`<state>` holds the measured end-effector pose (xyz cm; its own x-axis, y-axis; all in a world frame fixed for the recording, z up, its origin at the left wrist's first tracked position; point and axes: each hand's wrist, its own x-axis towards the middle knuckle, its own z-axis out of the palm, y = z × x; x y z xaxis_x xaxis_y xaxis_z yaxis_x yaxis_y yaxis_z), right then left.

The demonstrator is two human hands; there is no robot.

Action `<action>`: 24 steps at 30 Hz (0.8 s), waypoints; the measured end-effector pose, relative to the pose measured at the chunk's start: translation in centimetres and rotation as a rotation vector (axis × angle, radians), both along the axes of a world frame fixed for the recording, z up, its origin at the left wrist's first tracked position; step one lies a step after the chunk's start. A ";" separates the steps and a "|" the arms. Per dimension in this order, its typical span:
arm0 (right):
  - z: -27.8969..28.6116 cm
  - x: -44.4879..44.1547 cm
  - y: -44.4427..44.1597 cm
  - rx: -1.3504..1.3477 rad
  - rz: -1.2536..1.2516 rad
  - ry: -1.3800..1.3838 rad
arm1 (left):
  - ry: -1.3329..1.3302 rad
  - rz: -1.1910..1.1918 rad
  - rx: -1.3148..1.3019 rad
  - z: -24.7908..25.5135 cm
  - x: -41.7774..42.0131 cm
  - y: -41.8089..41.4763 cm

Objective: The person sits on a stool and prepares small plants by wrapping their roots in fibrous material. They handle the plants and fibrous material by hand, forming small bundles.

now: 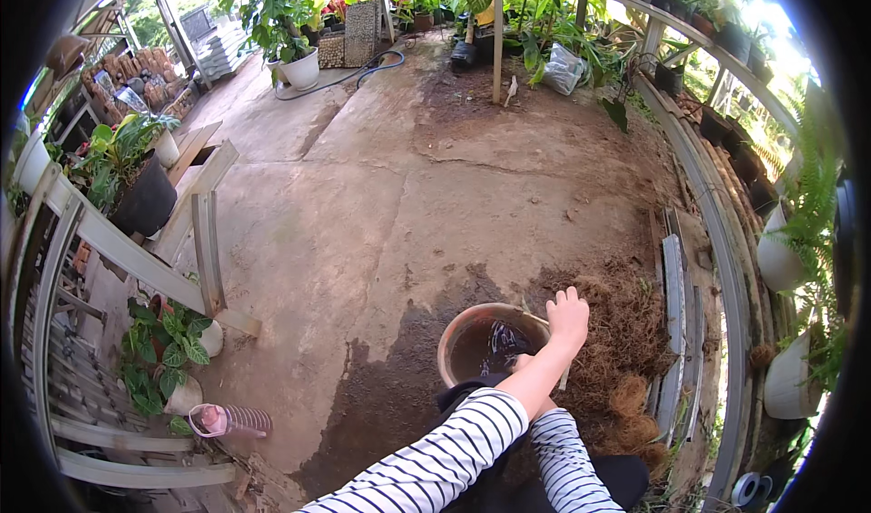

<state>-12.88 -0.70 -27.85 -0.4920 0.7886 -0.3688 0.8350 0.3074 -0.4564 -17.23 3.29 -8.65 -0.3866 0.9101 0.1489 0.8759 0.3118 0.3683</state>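
Note:
A round clay-coloured pot (447,350) of brownish water stands in front of me, with light glinting on the water (500,343). My left hand (568,316) reaches across to the pot's right side, fingers curled, beside a heap of brown coconut fibre (622,336). Whether it grips anything is hidden. Beneath my left forearm, my right hand (522,362) is at the pot's near right edge, mostly covered. What it holds, if anything, does not show. A thin pale strip (565,378) sticks out below my left wrist.
Wet concrete floor (381,404) surrounds the pot. Matted fibre clumps (627,396) and metal channels (674,322) lie at right. A pink ribbed cup (235,421) lies on its side at left, near a slatted metal frame (136,241). Potted plants (299,71) stand further back.

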 end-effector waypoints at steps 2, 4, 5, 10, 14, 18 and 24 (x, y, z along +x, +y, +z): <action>0.8 -0.7 0.3 -0.011 0.028 -0.004 | -0.005 0.013 -0.003 0.1 0.0 0.0; 1.8 -1.2 0.5 0.023 0.069 -0.008 | -0.001 0.023 0.002 0.4 0.2 0.0; 2.5 -1.3 0.9 0.080 0.143 -0.068 | -0.012 0.020 0.009 0.6 0.6 0.0; 5.6 -1.4 0.8 0.355 0.145 0.064 | -0.034 0.056 0.063 0.9 0.8 -0.7; 2.8 1.8 5.4 0.516 0.291 0.360 | -0.082 0.031 0.146 2.3 2.5 -1.4; 4.1 6.6 9.2 0.148 -0.004 0.606 | -0.115 0.012 0.168 3.0 3.6 -2.4; 11.2 17.9 11.3 -0.032 -0.507 0.503 | -0.135 -0.023 0.181 3.5 5.1 -3.4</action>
<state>5.03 10.55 -16.63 -0.1840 0.9580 -0.2201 0.5577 -0.0826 -0.8259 -12.14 -0.15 -5.14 -0.3937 0.8820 0.2589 0.8207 0.2104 0.5312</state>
